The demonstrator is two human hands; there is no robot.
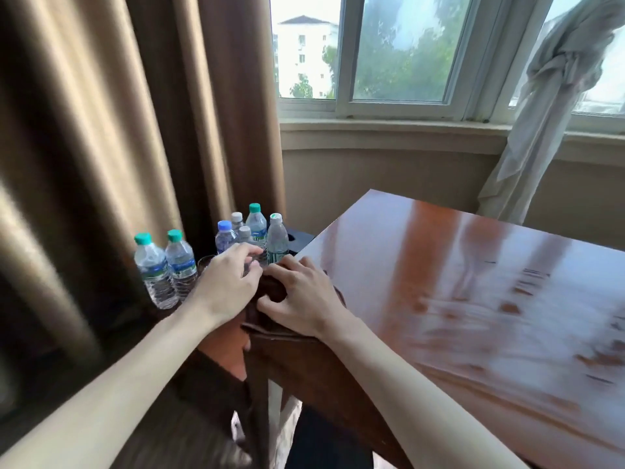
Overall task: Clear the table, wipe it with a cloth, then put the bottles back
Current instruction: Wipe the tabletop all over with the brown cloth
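A dark brown cloth (pixel 272 290) is bunched at the near left corner of the glossy wooden table (pixel 456 265), with part of it hanging over the edge. My right hand (pixel 302 299) grips the cloth from the right, fingers curled over it. My left hand (pixel 230 286) holds its left side, thumb against the fabric and fingers curled just in front of the bottles. Several small water bottles (pixel 257 231) stand in a cluster on a lower surface left of the table. Two green-capped bottles (pixel 165 265) stand apart, further left.
Brown curtains (pixel 118 130) hang close behind the bottles. A clear glass (pixel 204 262) stands between the bottle groups, and a dark box (pixel 299 242) sits behind the cluster. Beyond the table are a window (pixel 399 55) and a knotted pale curtain (pixel 548 106). The view is motion-blurred.
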